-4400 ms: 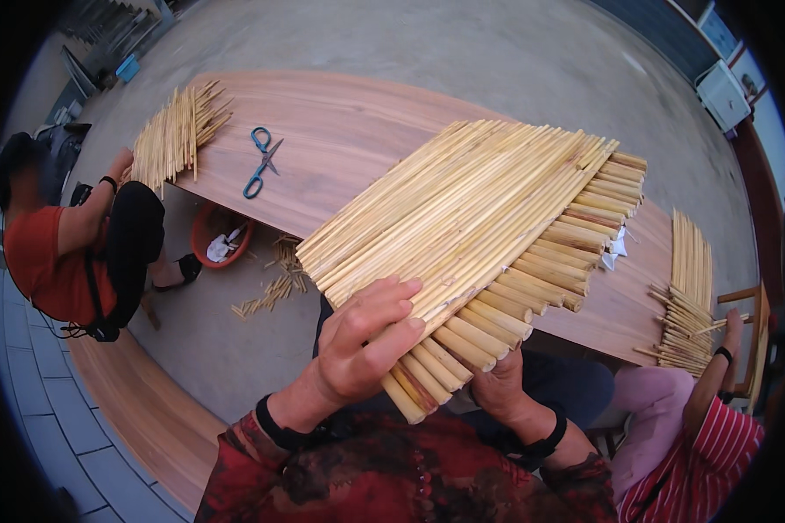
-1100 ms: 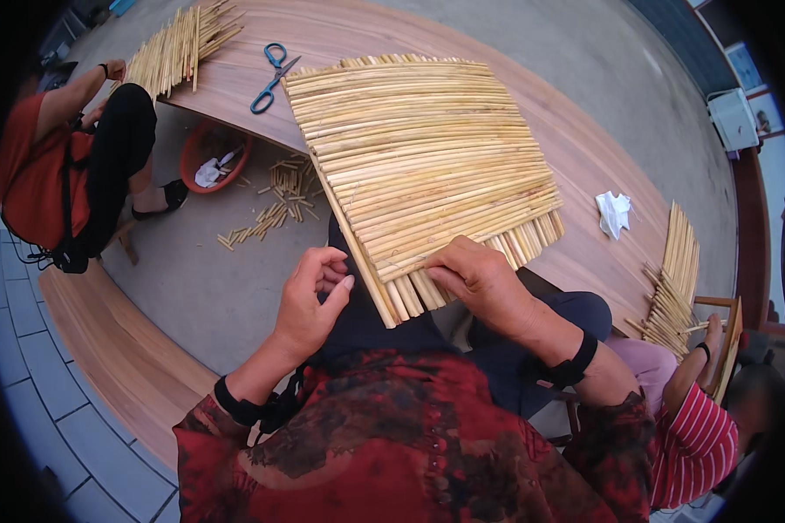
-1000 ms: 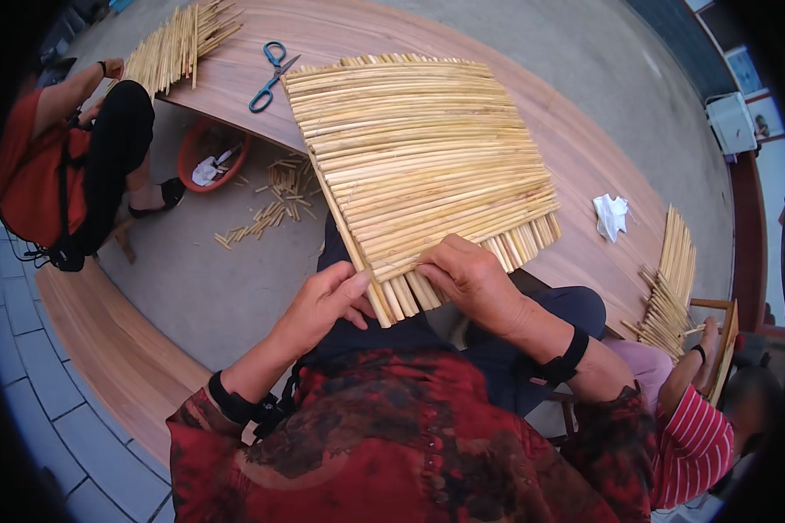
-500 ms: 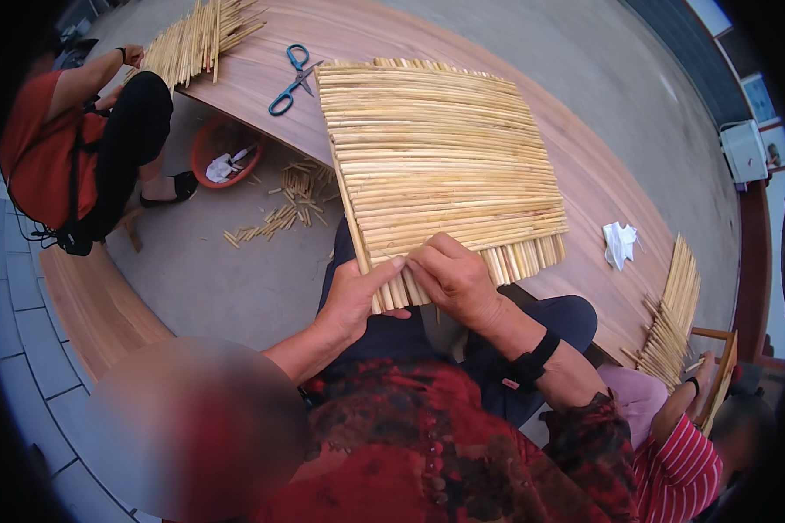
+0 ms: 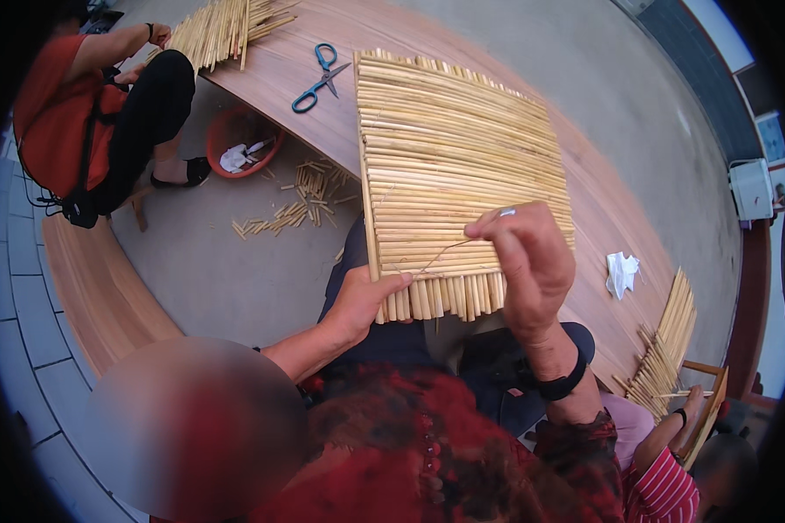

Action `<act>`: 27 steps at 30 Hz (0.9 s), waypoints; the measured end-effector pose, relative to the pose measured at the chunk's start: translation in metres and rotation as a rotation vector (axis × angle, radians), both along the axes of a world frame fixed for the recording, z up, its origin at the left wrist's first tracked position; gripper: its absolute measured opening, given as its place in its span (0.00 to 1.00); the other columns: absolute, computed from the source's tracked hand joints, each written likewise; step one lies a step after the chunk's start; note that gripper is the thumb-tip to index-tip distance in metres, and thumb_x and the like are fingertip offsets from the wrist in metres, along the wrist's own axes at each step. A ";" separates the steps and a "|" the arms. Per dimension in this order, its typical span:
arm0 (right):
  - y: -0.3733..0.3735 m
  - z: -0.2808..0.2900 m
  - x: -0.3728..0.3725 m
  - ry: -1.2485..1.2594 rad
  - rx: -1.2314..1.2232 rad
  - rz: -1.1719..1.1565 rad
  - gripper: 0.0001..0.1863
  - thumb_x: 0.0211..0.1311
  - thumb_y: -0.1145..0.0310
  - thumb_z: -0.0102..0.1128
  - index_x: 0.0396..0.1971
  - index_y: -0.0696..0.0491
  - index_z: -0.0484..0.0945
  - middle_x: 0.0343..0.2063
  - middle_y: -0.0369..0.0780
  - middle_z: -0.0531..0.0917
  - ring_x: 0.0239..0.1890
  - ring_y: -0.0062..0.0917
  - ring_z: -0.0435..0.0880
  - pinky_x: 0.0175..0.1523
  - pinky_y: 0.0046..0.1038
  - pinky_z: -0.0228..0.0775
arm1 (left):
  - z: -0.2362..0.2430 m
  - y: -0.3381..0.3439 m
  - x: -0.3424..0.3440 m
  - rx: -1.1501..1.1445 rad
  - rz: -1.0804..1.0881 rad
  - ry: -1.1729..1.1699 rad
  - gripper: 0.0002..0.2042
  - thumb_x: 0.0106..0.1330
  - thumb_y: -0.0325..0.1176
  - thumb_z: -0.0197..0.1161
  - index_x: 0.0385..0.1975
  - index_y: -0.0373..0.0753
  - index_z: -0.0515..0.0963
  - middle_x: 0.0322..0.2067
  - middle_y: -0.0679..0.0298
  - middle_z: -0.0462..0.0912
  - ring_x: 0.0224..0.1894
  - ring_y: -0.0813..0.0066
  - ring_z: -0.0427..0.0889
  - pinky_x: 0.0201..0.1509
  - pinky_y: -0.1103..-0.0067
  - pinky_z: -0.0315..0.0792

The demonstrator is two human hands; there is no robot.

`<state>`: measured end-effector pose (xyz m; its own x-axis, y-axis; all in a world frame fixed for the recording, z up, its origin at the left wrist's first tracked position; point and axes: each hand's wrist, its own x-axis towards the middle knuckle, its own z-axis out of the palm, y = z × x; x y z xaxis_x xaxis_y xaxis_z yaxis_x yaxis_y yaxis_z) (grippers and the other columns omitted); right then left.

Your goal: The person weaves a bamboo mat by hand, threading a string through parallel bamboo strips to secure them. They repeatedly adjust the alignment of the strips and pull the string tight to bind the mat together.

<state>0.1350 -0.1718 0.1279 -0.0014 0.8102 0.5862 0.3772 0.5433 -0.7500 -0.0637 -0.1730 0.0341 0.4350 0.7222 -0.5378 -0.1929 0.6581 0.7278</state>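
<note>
A panel of straw-coloured reed stalks lies tilted over my lap and the table edge. Long stalks run side by side across it, and short stalk ends of a crossing layer stick out along the near edge. My left hand grips the near left corner, thumb on top, its other fingers hidden underneath. From beside that thumb a thin cord or wire rises to my right hand, whose fingertips pinch it above the panel. A ring shows on the right hand.
Blue-handled scissors lie on the wooden table beyond the panel. White tissue and more stalks are at right, near a co-worker. At left, another person handles stalks above a red basin and floor offcuts.
My right hand has lifted from the panel's near edge and moved right and away, drawing the thin strand out. My left hand stays at the corner. The view has shifted slightly.
</note>
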 end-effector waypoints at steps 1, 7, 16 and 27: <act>0.006 0.004 0.000 0.404 -0.200 0.033 0.04 0.66 0.74 0.55 0.36 0.56 0.78 0.30 0.40 0.82 0.29 0.27 0.80 0.38 0.30 0.76 | 0.000 0.002 -0.002 0.017 -0.005 -0.010 0.15 0.67 0.32 0.59 0.48 0.29 0.75 0.38 0.57 0.84 0.34 0.69 0.85 0.33 0.72 0.82; 0.001 0.020 -0.003 0.723 -0.881 0.281 0.09 0.72 0.65 0.53 0.35 0.55 0.74 0.22 0.32 0.75 0.16 0.14 0.70 0.23 0.18 0.68 | -0.001 0.007 0.000 0.003 0.000 -0.052 0.15 0.66 0.32 0.59 0.47 0.27 0.77 0.36 0.56 0.84 0.31 0.70 0.84 0.30 0.73 0.80; 0.044 0.239 0.258 -0.179 -0.030 -0.461 0.18 0.74 0.58 0.51 0.56 0.52 0.77 0.22 0.30 0.74 0.16 0.06 0.62 0.18 0.11 0.56 | -0.001 0.004 0.002 -0.021 -0.025 -0.094 0.15 0.66 0.31 0.60 0.48 0.26 0.76 0.38 0.55 0.84 0.33 0.70 0.84 0.32 0.74 0.81; -0.006 -0.034 -0.002 -0.892 -0.479 0.242 0.08 0.58 0.64 0.63 0.35 0.50 0.77 0.30 0.42 0.77 0.33 0.41 0.81 0.36 0.41 0.74 | -0.005 0.000 -0.005 0.025 -0.013 -0.085 0.17 0.67 0.29 0.59 0.53 0.27 0.75 0.46 0.59 0.83 0.46 0.75 0.82 0.51 0.77 0.74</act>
